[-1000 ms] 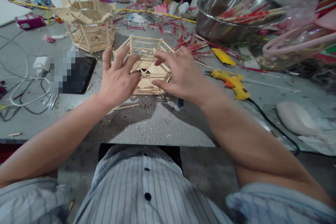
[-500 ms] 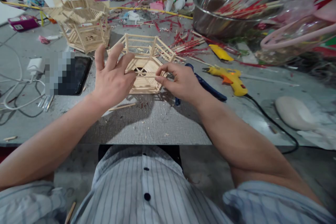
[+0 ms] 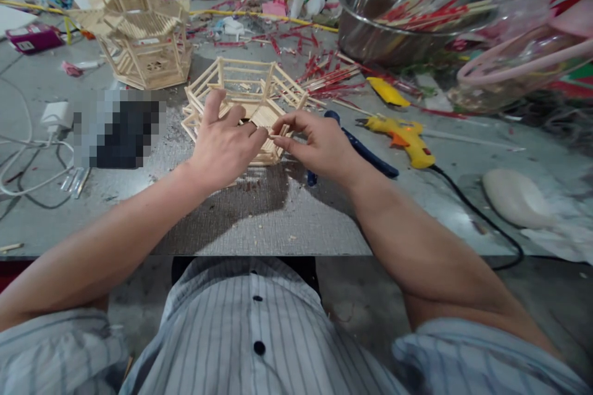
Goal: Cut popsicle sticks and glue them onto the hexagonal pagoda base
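Note:
A low open frame of thin wooden sticks stands on the grey table in front of me. My left hand reaches over its near left part, thumb and index finger brought together close to my right fingertips. Opposite it, my right hand pinches a thin wooden stick at the frame's near right side. Most of that stick is hidden by the fingers of my left hand. Whether the left fingers grip the stick too is too small to tell. A taller wooden-stick pagoda stands behind on the left.
Dark blue pliers and a yellow glue gun lie on the right. Behind are red-tipped sticks and a steel basin. On the left are a phone, a white charger and cables.
My left hand has moved right and slightly down, its fingertips now against those of my right hand, covering more of the frame and the stick. My right hand has barely moved.

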Demonstrator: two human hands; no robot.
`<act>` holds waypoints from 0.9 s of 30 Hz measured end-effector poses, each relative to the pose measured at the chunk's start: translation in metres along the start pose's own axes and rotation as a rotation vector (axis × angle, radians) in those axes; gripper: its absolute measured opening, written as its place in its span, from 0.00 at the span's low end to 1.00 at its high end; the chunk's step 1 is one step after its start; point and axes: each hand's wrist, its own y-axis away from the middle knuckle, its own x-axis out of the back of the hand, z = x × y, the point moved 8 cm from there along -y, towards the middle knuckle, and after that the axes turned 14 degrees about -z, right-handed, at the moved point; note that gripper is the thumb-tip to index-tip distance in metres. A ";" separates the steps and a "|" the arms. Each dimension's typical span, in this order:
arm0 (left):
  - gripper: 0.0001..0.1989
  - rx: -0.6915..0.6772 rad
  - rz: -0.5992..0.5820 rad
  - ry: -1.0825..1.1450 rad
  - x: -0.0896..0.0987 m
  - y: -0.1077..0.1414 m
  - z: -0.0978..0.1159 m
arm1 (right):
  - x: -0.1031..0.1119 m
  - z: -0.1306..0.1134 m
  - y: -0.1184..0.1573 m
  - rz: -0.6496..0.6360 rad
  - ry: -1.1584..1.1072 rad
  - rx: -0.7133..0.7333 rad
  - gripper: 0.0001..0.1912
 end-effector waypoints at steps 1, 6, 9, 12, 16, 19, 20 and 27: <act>0.19 0.004 0.007 0.011 0.000 0.001 -0.001 | 0.000 0.000 0.001 -0.001 -0.008 0.004 0.18; 0.19 0.002 0.049 -0.003 0.001 0.002 0.000 | -0.001 0.003 0.001 -0.006 -0.050 0.002 0.18; 0.19 -0.016 0.064 -0.011 0.002 0.003 0.001 | -0.001 0.004 0.000 -0.016 -0.077 -0.008 0.19; 0.19 -0.027 0.087 -0.033 0.004 0.004 0.002 | -0.001 0.004 -0.001 -0.006 -0.075 -0.017 0.20; 0.19 -0.031 0.091 -0.074 0.005 0.005 0.004 | 0.000 0.004 0.000 0.030 -0.052 -0.019 0.19; 0.20 -0.030 0.087 -0.108 0.004 0.004 0.004 | 0.000 0.003 0.000 0.040 -0.046 -0.028 0.18; 0.20 -0.034 0.091 -0.112 0.004 0.004 0.004 | 0.000 0.004 0.000 0.044 -0.043 -0.030 0.18; 0.18 -0.060 0.144 -0.173 0.001 0.005 0.004 | -0.003 0.006 0.000 0.062 -0.064 -0.018 0.17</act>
